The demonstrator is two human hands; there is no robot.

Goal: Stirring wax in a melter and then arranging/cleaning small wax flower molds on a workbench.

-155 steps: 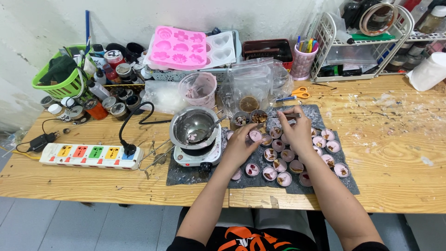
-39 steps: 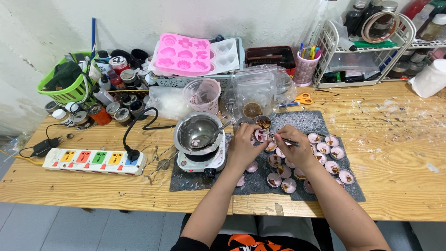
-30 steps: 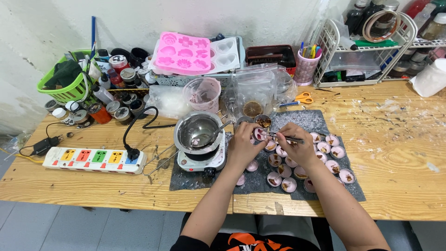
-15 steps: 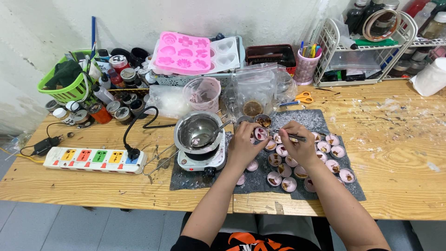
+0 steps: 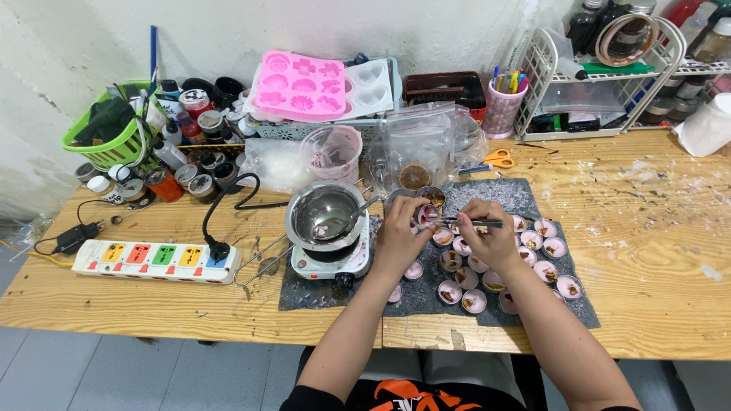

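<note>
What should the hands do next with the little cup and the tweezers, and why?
Probably lower the tweezers tip into the little cup. The left hand holds that cup up, the right hand points the tweezers at it, and the other cups on the mat already hold brown bits.

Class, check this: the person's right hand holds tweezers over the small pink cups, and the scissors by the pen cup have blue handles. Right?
Not quite. The head view shows the scissors have orange handles. The rest stands: the right hand holds tweezers over the small pink cups.
</note>
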